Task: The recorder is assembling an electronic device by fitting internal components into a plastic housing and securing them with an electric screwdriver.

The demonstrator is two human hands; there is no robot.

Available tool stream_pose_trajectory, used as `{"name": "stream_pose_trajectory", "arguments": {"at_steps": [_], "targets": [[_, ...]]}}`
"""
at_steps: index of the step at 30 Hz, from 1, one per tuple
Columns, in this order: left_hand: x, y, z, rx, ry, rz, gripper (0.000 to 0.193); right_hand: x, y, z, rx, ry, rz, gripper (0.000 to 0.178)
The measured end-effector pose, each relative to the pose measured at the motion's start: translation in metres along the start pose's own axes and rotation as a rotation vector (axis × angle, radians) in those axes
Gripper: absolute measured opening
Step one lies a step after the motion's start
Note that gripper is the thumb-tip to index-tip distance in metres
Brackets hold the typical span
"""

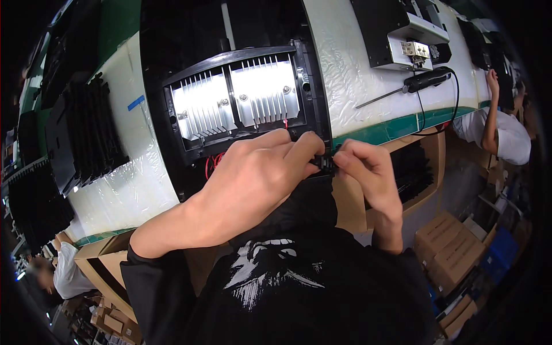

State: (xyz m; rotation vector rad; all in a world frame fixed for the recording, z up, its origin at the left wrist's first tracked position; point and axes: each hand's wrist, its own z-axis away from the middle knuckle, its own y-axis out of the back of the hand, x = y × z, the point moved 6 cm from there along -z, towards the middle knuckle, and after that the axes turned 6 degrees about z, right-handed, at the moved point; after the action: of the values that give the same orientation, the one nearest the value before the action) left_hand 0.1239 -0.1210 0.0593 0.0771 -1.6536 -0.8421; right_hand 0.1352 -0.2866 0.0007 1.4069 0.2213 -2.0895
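In front of me on the table lies a black plastic housing (241,56) holding two finned silver heat sinks (204,106), each fastened with screws. A thin red wire (214,165) comes out at the housing's near edge, partly behind my left wrist. My left hand (261,164) reaches across the near right corner, thumb and index finger pinched at a small black part (326,165). Close on its right, my right hand (371,172) is closed, with thumb and curled fingers pressed together. Whatever sits between those right fingertips is hidden or too small to name.
A black power screwdriver (425,80) with a long bit and cable lies at the right, below a metal-and-black unit (411,43). Black ribbed parts (92,135) are stacked at left. An open carton (440,164) borders the table; people in white (509,135) sit farther off.
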Motion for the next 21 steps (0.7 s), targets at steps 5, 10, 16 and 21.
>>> {"name": "stream_pose_trajectory", "arguments": {"at_steps": [5,10,16,21], "targets": [[0.001,0.0,0.001,0.028,-0.052,-0.033,0.02,-0.016,0.006,-0.003,-0.106,-0.053,0.063,0.018],[0.0,0.001,0.0,0.063,-0.05,-0.079,0.02,-0.042,0.013,-0.008,0.066,0.292,0.366,0.012],[0.005,-0.001,0.0,0.072,-0.103,-0.182,0.02,-0.044,0.014,-0.007,0.102,0.334,0.387,0.014],[0.005,-0.005,-0.007,-0.038,-0.007,-0.236,0.016,-0.045,0.014,-0.003,0.112,0.291,0.432,0.014]]}}
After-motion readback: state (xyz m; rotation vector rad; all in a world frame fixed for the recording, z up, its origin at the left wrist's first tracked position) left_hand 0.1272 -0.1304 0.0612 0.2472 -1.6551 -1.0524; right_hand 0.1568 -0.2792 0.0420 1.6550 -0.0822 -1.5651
